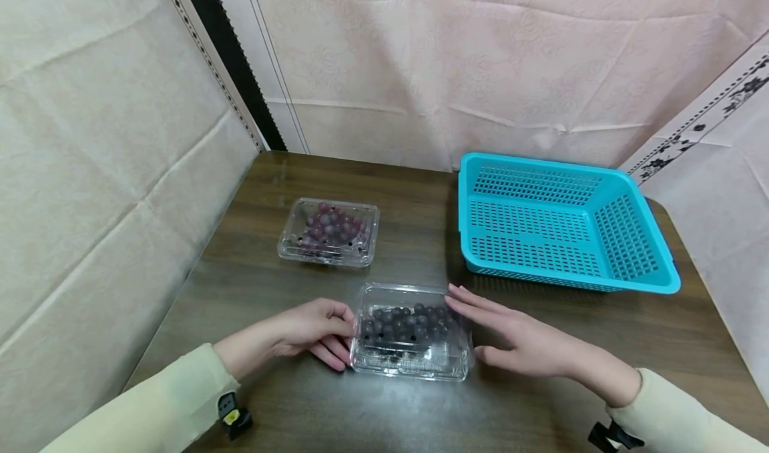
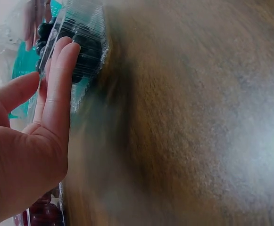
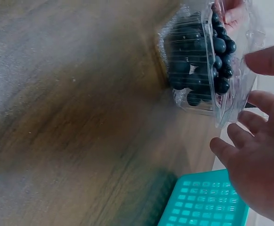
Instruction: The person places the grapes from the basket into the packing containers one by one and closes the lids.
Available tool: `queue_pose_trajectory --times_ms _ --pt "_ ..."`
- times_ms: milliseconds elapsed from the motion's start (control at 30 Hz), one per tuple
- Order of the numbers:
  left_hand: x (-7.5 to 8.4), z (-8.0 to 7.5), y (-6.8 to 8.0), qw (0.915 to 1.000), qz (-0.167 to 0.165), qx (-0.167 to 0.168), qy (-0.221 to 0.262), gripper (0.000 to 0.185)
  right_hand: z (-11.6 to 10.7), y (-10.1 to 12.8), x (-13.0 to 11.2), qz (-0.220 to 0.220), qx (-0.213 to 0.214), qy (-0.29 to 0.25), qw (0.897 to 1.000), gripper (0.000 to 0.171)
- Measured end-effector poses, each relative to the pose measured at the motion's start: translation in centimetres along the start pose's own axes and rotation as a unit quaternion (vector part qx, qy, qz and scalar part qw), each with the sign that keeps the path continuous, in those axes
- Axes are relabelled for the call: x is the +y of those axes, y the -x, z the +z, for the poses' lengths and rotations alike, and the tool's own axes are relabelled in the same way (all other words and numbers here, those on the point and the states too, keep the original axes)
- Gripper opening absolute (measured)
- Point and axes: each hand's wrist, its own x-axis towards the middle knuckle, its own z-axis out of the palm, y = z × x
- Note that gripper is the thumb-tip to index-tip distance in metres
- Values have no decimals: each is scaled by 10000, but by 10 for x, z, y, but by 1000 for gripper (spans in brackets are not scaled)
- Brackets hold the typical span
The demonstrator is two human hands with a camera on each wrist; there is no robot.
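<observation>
A clear plastic clamshell box (image 1: 412,366) holding dark grapes (image 1: 408,324) lies on the table between both hands. On its left side, my left hand (image 1: 321,333) pinches the rim, the thumb above and the fingers along the side wall, as the left wrist view shows. At the opposite side is my right hand (image 1: 510,336), fingers extended and spread. Its fingertips touch the upper right corner of the lid, while the thumb points at the right edge. In the right wrist view the same fingers (image 3: 224,149) are spread beside the box's lid.
Behind, to the left, stands a second clear clamshell box (image 1: 288,236) with red grapes (image 1: 333,225). A turquoise perforated basket (image 1: 571,283) sits at the right rear of the brown wooden table (image 1: 276,406). Cloth-covered walls (image 1: 480,73) border the table at the back and sides.
</observation>
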Motion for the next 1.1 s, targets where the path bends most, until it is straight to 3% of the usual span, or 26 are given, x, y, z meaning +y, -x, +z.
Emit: queue_pose_trajectory --times_ms 167,433,700,1100 --pt "3 -5 6 9998 -89 141 81 25 5 2 -2 226 82 -108 9997 67" --pt "15 -7 22 9996 -26 244 -163 47 22 4 -2 177 681 360 9969 73" --pt "10 5 31 9997 35 57 -218 48 35 6 -1 4 922 693 9933 82" --pt "-4 19 25 9998 175 112 50 34 41 7 0 84 915 761 9929 89"
